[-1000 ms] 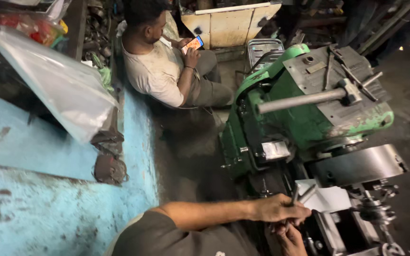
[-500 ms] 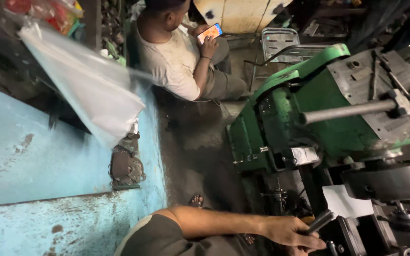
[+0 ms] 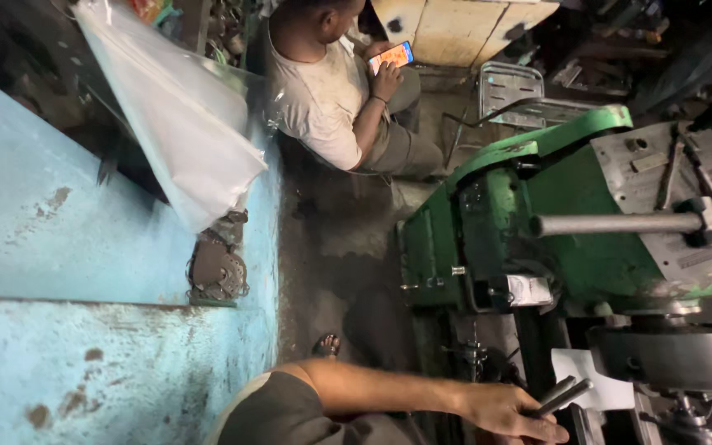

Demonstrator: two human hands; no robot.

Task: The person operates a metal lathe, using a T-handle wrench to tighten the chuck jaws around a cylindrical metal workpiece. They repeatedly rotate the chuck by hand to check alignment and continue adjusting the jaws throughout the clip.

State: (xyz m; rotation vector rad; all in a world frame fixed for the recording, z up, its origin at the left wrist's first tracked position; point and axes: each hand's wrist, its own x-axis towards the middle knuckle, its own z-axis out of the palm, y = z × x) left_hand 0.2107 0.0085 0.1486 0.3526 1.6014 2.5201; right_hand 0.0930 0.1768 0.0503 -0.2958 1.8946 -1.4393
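— While the arm stretches across the bottom of the frame, which hand is that?

— It looks like the left hand (image 3: 508, 409), low and right of centre, though the angle makes that hard to be sure of. Its fingers are curled around a dark metal handle (image 3: 560, 395), a pair of slim bars that slant up to the right. The right hand is out of view.

— Where does that handle sit?

— At the lower right, just below the green machine (image 3: 537, 214), beside a white paper scrap (image 3: 595, 379) and under a round grey chuck (image 3: 677, 358).

— What else is on the machine?

— A grey steel bar (image 3: 620, 223) lies level across its right side, and a flat grey top plate (image 3: 661, 165) carries loose tools.

— And the rest of the frame?

— A blue wall (image 3: 84, 330) fills the left, with a clear plastic bag (image 3: 175, 124) hanging at the upper left. At top centre a seated person (image 3: 331, 91) in a pale shirt holds a lit phone (image 3: 391, 57). A sandalled foot (image 3: 328, 344) shows on the dark floor (image 3: 339, 247) near the lower middle.
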